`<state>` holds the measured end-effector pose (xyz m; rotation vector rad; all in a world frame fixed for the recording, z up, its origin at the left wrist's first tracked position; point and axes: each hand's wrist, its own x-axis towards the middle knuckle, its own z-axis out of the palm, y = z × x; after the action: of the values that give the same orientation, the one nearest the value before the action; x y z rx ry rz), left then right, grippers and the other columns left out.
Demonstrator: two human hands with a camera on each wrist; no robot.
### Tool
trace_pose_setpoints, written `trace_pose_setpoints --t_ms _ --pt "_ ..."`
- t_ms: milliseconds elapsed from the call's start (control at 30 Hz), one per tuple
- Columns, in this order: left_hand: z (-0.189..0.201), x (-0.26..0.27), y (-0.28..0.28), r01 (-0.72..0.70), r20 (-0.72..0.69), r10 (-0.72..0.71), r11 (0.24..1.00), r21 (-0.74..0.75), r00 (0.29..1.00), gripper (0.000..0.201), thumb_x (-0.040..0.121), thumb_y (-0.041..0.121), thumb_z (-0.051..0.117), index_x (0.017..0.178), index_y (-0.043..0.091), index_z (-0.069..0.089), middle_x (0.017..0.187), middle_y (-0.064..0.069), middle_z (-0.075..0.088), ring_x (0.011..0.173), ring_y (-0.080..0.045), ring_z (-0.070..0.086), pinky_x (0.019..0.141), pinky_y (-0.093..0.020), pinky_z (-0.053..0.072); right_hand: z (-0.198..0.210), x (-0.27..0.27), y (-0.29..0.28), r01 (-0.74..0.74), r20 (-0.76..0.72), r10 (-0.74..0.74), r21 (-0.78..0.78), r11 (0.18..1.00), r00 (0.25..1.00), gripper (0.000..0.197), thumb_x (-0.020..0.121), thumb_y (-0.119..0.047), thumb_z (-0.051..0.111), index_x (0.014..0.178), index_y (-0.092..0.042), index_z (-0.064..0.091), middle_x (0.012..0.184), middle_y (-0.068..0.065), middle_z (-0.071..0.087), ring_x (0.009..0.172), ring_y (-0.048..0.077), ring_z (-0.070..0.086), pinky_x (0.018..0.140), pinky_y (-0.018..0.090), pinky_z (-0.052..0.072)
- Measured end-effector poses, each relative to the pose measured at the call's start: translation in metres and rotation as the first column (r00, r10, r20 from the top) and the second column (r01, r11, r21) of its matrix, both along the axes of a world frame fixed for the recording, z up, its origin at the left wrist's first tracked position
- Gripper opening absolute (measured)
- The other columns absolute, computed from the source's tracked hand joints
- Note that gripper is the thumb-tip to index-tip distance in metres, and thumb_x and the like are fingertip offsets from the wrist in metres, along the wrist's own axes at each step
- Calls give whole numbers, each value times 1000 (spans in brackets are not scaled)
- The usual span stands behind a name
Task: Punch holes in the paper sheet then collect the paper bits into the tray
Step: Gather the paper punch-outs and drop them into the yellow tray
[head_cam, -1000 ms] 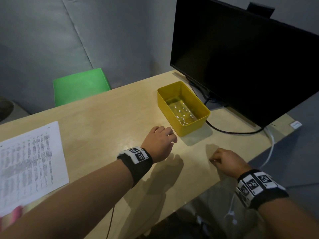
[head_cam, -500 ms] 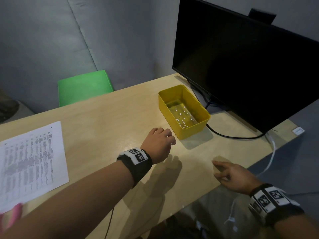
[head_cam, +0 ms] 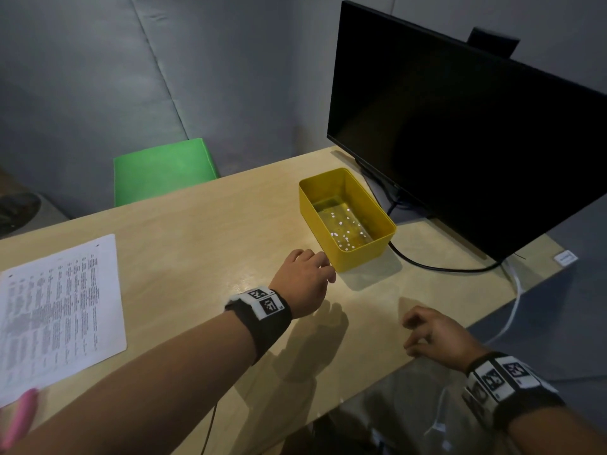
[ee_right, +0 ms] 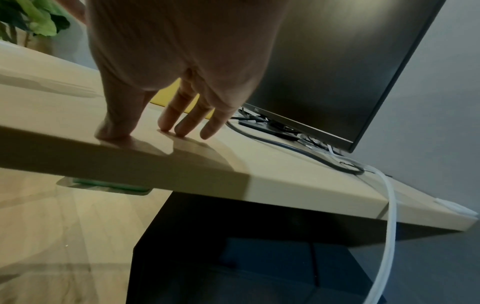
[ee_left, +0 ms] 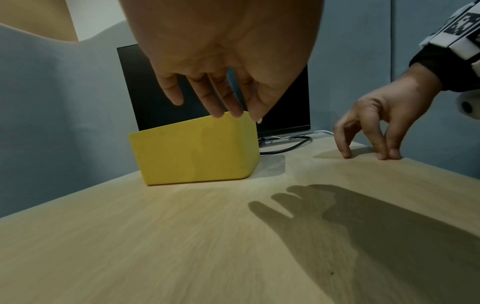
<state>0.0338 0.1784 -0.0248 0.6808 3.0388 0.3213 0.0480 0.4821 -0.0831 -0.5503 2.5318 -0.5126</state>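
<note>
The yellow tray (head_cam: 365, 257) stands on the wooden table in front of the monitor, with several white paper bits (head_cam: 345, 232) on its floor. My left hand (head_cam: 312, 270) hovers just by the tray's near corner (ee_left: 197, 152), fingers (ee_left: 218, 102) straight and pointing down, holding nothing. My right hand (head_cam: 422, 333) is at the table's near edge, its bent fingertips (ee_right: 179, 129) resting on the wood; nothing shows between them. The printed paper sheet (head_cam: 59, 310) lies flat at the far left.
A black monitor (head_cam: 460, 142) fills the back right, with a black cable (head_cam: 443, 267) and a white cable (head_cam: 516, 300) trailing off the table. A green chair (head_cam: 161, 172) stands behind the table. A pink object (head_cam: 19, 418) pokes in at the bottom left.
My right hand pulled back from mid-table toward the near edge and went from a loose fist to fingertips resting on the wood. My left hand has stayed by the tray.
</note>
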Motion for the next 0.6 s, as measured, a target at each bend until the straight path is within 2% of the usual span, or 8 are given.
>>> trace_pose_setpoints --t_ms 100,200,300,400,500,600 --pt "-2 5 4 34 41 -32 998 -48 999 25 93 23 46 113 25 61 122 1 54 110 -22 48 103 -34 29 -5 4 2 1 -52 -1 3 1000 999 7 79 -29 73 83 -24 76 96 -22 46 98 -1 51 82 11 36" --pt "-7 18 9 103 131 -88 989 -106 987 26 93 28 46 115 25 59 123 0 53 112 -23 48 105 -37 28 -9 9 -1 29 -147 -32 -19 999 989 9 84 -24 68 85 -18 73 90 -15 48 92 4 50 77 15 35" --pt "-18 38 17 227 204 -194 961 -156 960 27 94 32 45 115 24 60 123 -2 54 111 -25 48 106 -40 28 -9 10 -10 42 -202 -35 28 999 979 13 89 -25 60 91 -15 69 97 -5 52 92 4 43 74 17 33" --pt "-27 57 25 329 275 -272 925 -189 922 29 93 36 48 114 21 61 123 -4 53 112 -27 46 107 -42 26 -6 6 -19 21 -195 -6 75 997 981 15 92 -25 55 93 -14 65 102 2 54 95 14 48 74 21 32" --pt "-34 67 30 365 314 -295 910 -196 903 33 90 44 52 112 21 61 120 -5 54 111 -28 46 106 -43 26 -5 2 -27 6 -197 14 101 995 980 15 92 -23 52 95 -13 64 103 4 54 97 19 51 79 27 38" --pt "-37 73 33 387 348 -305 902 -194 886 39 87 49 55 111 20 61 118 -6 54 110 -28 47 105 -45 28 -5 -1 -35 27 -195 -6 105 994 981 14 92 -23 51 94 -14 62 103 4 53 95 19 53 79 29 41"
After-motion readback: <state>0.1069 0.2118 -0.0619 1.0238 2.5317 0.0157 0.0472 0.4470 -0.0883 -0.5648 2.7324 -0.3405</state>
